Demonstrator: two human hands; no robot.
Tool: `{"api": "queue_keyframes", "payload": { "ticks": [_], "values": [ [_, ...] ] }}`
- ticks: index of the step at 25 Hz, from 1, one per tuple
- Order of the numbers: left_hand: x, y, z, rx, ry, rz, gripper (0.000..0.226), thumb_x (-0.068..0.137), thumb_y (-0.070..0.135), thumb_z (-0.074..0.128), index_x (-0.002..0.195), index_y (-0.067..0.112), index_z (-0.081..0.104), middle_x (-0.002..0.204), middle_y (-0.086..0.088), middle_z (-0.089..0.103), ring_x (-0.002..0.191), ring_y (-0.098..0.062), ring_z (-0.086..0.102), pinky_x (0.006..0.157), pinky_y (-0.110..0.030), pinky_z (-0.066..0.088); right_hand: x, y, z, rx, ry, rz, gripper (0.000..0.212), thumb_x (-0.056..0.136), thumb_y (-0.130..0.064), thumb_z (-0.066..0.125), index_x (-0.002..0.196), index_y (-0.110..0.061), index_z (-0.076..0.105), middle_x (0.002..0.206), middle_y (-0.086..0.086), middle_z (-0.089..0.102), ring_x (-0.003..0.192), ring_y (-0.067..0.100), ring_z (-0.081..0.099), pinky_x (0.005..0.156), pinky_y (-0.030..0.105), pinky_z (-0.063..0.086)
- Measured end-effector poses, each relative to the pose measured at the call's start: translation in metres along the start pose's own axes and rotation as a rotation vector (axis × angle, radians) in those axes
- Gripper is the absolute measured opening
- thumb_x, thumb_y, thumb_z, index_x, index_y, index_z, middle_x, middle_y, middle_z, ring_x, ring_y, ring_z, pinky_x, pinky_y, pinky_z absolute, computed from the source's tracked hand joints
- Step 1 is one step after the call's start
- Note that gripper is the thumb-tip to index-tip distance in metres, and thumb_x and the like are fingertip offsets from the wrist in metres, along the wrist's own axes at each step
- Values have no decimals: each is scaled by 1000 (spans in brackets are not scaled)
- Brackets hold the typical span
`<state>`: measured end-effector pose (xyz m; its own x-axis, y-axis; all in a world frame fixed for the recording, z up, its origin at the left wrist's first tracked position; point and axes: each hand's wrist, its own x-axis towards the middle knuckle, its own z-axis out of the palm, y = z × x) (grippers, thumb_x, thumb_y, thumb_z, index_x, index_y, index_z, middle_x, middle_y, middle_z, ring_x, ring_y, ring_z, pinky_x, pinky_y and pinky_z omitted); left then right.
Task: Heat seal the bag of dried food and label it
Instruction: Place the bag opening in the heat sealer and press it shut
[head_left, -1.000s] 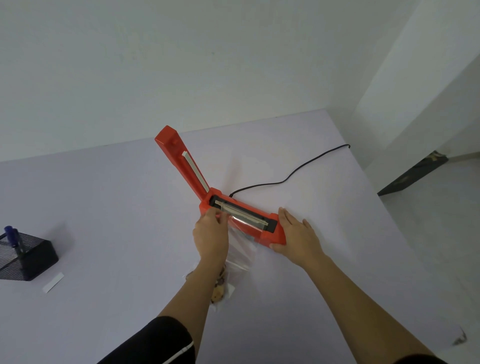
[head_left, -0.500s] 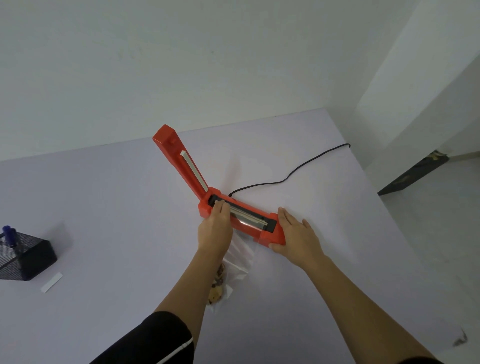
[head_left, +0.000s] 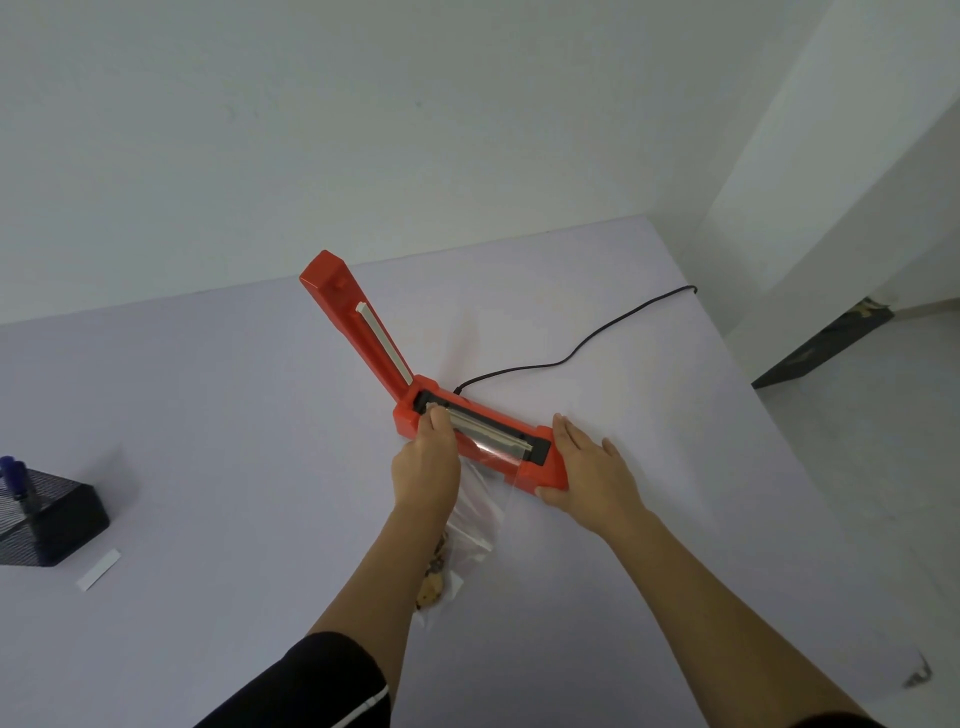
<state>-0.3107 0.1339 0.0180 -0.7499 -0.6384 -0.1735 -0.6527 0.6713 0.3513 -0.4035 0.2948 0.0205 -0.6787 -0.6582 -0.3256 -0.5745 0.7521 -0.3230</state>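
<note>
Centre frame: a left hand (head_left: 426, 467) pinches the mouth of a clear, crinkled bag (head_left: 480, 512) with curled fingers, across the shiny metal strip (head_left: 488, 432) of a boxy red plastic sealer (head_left: 548, 461), its long lid (head_left: 363, 327) raised. The right hand (head_left: 589, 467) lies flat, fingers straight, against the sealer's right end; a white paper label (head_left: 98, 569) lies lower left.

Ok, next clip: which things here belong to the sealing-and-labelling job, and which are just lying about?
Job: red plastic heat sealer; its black power cord; clear plastic bag of dried food; left hand holding it; right hand steadying the sealer; white label strip; blue pen; black mesh holder.
Lying about: dark flat board on the floor.
</note>
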Motion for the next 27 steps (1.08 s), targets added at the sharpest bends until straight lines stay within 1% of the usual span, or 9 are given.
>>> {"api": "queue_keyframes", "payload": {
  "ticks": [6,8,9,11,14,18,20,22,27],
  "values": [
    [0,0,-3,19,-40,-3,21,96,19,46,114,10,40,107,-9,57,80,-24,65,76,-33,56,0,-1,-1,-4,-10,5,94,84,-45,61,148,-13,1,157,4,14,141,20,24,116,41,10],
    [1,0,-1,-30,-25,-18,17,98,26,40,109,13,41,102,-9,59,74,-21,63,65,-29,54,0,-2,-1,-3,-12,9,93,84,-44,61,148,-14,2,157,4,14,140,20,24,116,41,10],
    [0,1,-2,-51,0,-21,18,99,29,36,107,14,42,99,-9,60,71,-20,60,60,-27,48,1,-2,-1,-2,-9,9,93,83,-44,62,148,-14,2,157,3,14,140,20,25,116,42,10],
    [0,3,-3,-122,77,-20,22,99,30,34,111,14,44,101,-10,60,74,-23,58,62,-27,42,1,-2,0,2,-1,10,93,83,-44,62,148,-14,3,157,3,14,140,19,25,117,42,11],
    [-2,1,-5,-15,-26,-15,19,97,22,45,112,12,40,107,-8,57,73,-20,58,72,-31,53,1,-2,1,-4,-2,11,93,83,-44,62,148,-14,2,157,4,15,140,20,26,116,41,10],
    [-5,4,-9,-50,33,0,25,99,22,37,119,8,42,111,-9,58,71,-21,55,64,-35,48,1,-2,2,-16,-1,11,93,84,-44,61,148,-15,2,157,3,14,140,20,26,116,41,9],
    [-5,5,-9,41,-17,18,25,96,18,47,118,10,41,123,-7,54,77,-24,63,68,-34,55,1,-1,2,-21,1,14,93,84,-44,62,148,-15,2,157,3,13,140,20,25,116,40,8],
    [-5,5,-8,33,7,10,26,94,15,50,119,9,44,132,-6,51,83,-25,66,70,-32,55,1,-1,2,-19,-1,14,93,84,-44,61,149,-15,1,157,3,13,141,20,24,116,40,8],
    [-4,4,-8,9,8,6,22,95,13,48,116,9,46,122,-6,57,82,-23,66,71,-30,54,1,0,2,-5,1,6,93,84,-44,61,148,-15,0,157,3,12,141,19,23,116,40,8]
  ]
}}
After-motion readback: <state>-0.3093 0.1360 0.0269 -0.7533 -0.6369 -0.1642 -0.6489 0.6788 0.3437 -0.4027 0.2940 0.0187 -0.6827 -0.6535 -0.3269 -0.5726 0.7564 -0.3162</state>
